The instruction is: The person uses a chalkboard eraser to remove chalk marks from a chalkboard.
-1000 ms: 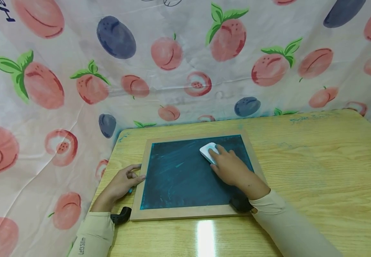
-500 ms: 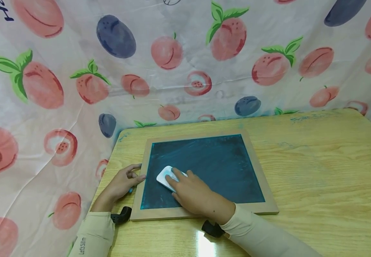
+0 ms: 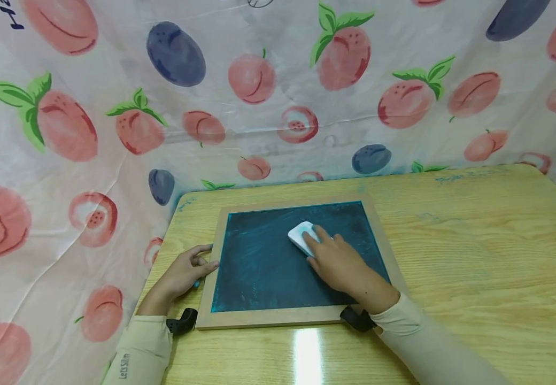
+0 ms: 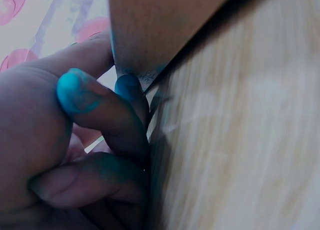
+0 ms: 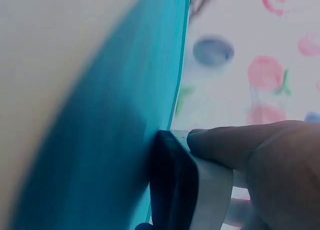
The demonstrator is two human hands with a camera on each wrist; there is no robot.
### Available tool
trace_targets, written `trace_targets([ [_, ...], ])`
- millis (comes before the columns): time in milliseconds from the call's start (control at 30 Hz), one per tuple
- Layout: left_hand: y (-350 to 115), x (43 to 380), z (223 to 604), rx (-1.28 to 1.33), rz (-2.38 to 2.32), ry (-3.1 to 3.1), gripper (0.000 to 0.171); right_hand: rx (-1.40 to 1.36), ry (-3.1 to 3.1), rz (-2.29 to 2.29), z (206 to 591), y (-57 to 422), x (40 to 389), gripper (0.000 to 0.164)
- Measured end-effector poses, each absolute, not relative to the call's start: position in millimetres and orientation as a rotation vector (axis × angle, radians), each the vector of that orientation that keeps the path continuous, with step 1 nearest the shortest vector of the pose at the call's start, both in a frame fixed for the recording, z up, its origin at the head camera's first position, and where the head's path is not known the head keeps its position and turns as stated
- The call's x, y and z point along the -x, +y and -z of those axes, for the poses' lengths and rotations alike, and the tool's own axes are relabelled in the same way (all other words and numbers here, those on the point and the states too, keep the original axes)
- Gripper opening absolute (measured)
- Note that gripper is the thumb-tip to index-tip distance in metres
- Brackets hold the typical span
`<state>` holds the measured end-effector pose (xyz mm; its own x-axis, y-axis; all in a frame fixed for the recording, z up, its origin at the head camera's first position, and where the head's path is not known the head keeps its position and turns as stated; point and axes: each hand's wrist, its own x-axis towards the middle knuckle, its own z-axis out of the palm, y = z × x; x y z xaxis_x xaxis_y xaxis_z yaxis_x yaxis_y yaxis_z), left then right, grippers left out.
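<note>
A small chalkboard (image 3: 263,278) with a dark face and a pale wooden frame lies flat on the table. My right hand (image 3: 338,262) grips a white board eraser (image 3: 301,235) against the board's face, right of centre. In the right wrist view, the dark pad (image 5: 172,185) under the eraser meets the chalk-tinted surface, with the thumb on its white body. At the board's left side, my left hand (image 3: 186,272) holds the frame, thumb over the top edge. Its bent fingers show blue chalk dust (image 4: 77,92) on their tips, close by the frame's corner (image 4: 145,34).
The wooden table (image 3: 475,251) stretches right of the board, with blue chalk smudges (image 3: 451,177) near its back edge. A fruit-print cloth (image 3: 278,107) hangs behind and to the left. Black wrist cameras (image 3: 182,322) sit at both wrists.
My right hand has swept the eraser from the board's upper right down to the lower left, then back up and right. The left hand and the board have stayed in place.
</note>
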<state>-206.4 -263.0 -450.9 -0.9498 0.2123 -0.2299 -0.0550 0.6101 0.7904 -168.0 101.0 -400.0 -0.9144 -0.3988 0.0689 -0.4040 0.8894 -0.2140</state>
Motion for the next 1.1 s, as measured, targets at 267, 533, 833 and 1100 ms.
trace_targets([
  [267,-264.2,205.0,452.0,-0.096,-1.238,2.552,0.070,-0.471,-3.016,-0.317,400.1,158.3,175.7,0.053],
  [533,-264.8,203.6,452.3,-0.074,-1.242,2.544,0.072,-0.511,-2.971,-0.284,400.1,162.0,174.8,0.052],
  [833,-264.5,205.1,451.2,-0.108,-1.242,2.543,0.072,-0.708,-2.983,-0.328,403.3,130.1,153.2,0.054],
  [1100,-262.1,206.3,452.3,-0.130,-1.243,2.542,0.071,-0.989,-2.962,-0.281,404.6,93.8,114.3,0.056],
])
